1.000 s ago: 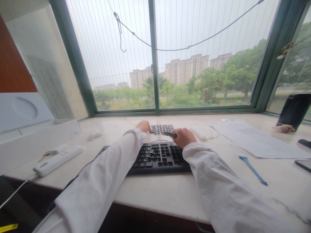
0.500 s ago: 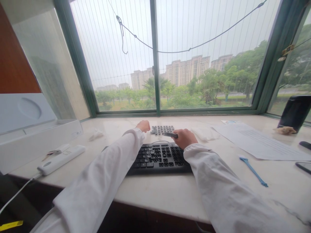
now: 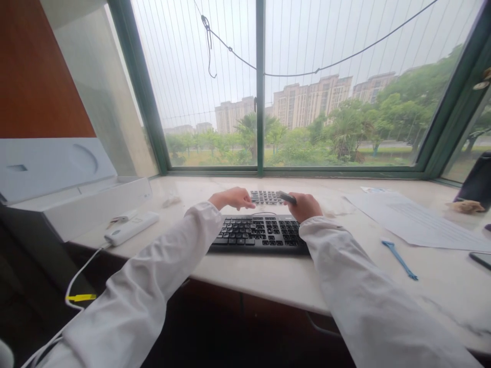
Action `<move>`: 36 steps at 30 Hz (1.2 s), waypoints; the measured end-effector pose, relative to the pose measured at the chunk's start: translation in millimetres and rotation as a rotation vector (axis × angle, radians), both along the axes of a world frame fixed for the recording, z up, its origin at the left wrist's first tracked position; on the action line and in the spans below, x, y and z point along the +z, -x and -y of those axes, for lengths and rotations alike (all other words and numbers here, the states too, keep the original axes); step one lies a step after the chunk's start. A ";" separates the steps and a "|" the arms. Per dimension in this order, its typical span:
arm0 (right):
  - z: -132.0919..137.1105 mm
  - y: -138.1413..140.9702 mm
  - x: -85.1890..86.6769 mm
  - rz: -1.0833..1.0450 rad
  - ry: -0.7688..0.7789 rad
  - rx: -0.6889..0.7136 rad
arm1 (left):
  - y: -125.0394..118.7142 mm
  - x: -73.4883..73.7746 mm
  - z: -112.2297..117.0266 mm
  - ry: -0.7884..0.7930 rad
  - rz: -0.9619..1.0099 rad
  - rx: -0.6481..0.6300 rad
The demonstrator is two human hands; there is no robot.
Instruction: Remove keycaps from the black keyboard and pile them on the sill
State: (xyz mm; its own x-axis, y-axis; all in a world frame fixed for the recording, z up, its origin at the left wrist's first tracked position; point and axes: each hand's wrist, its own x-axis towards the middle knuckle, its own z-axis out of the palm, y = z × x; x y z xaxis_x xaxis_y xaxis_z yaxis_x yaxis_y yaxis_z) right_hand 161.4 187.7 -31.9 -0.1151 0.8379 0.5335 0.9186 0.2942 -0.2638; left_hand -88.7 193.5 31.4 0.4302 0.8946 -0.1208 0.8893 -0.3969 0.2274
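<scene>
A black keyboard (image 3: 264,250) lies in front of me, with keycaps on its left part and bare key sockets across the middle and right. Behind it, loose keycaps (image 3: 264,196) are set out in rows on the white counter. My left hand (image 3: 235,198) is above the keyboard's back edge, beside those rows. Its fingers are bent and close together, and whatever they pinch is too small to make out. Closed around a short dark stick-like tool (image 3: 286,198), my right hand (image 3: 306,207) is above the keyboard's back right corner. The tool's tip points left over the keycaps.
A white power strip (image 3: 132,228) and an open white box (image 3: 103,199) are at the left. To the right lie printed paper (image 3: 414,214), a blue strip-like tool (image 3: 399,259) and a phone (image 3: 481,259). White tissue (image 3: 337,203) is behind my right hand. The counter's front edge (image 3: 261,284) runs near me.
My left hand has come back from beside the keycap rows toward the keyboard, and its fingers point more to the right. My right hand keeps the dark tool. The view has shifted.
</scene>
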 end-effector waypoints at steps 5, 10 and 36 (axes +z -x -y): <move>0.3 -3.4 -1.0 -0.053 -0.041 -0.098 | 31.6 -12.5 26.3 0.090 -0.101 -0.156; 1.7 -3.4 -0.8 -0.032 -0.013 -0.134 | 55.0 -24.1 52.9 0.082 -0.073 -0.264; 1.0 0.6 -3.7 -0.025 -0.126 -0.088 | 47.7 -42.7 71.7 -0.080 -0.128 -0.356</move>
